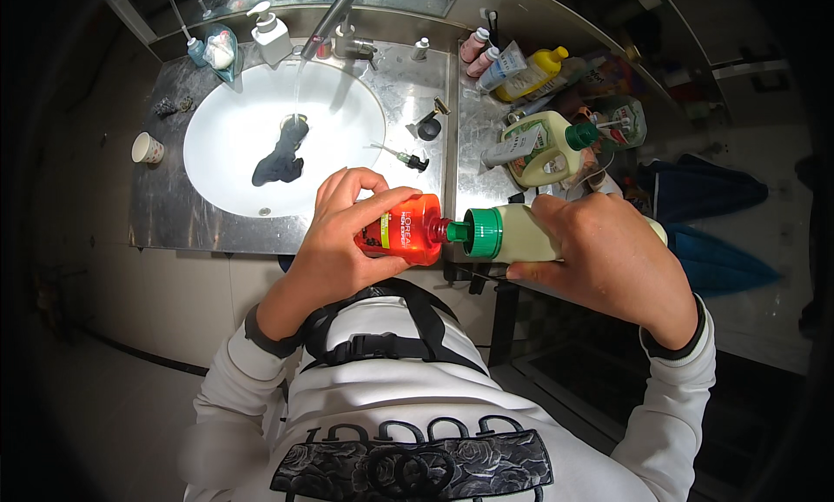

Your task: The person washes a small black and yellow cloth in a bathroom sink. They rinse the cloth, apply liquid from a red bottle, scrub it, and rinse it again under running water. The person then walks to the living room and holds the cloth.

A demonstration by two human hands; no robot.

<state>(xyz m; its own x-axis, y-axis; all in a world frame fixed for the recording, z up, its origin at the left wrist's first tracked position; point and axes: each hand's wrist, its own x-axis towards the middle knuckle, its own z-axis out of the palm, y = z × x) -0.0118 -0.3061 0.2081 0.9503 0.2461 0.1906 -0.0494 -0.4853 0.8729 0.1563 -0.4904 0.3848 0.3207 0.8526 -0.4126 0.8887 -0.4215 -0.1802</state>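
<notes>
My left hand (348, 241) grips a red L'Oréal Men Expert bottle (422, 231), whose open threaded neck points right. My right hand (606, 248) holds a pale yellow-green plastic bottle (528, 233) on its side. Its green collar and spout (482, 233) meet the red bottle's neck at the counter's front edge; whether liquid flows between them I cannot tell. Beyond my left hand, water runs from the faucet (329, 23) into a white oval sink (221, 130), onto a dark wet cloth (281, 155). A black pump head with a clear tube (410, 160) lies right of the basin.
A paper cup (147, 148) stands at the counter's left, a white pump bottle (270, 38) behind the sink. On the right are a large green-capped jug (544, 150), a tube (511, 147), a yellow bottle (531, 75) and pink bottles (474, 45). A razor (433, 111) lies beside the basin.
</notes>
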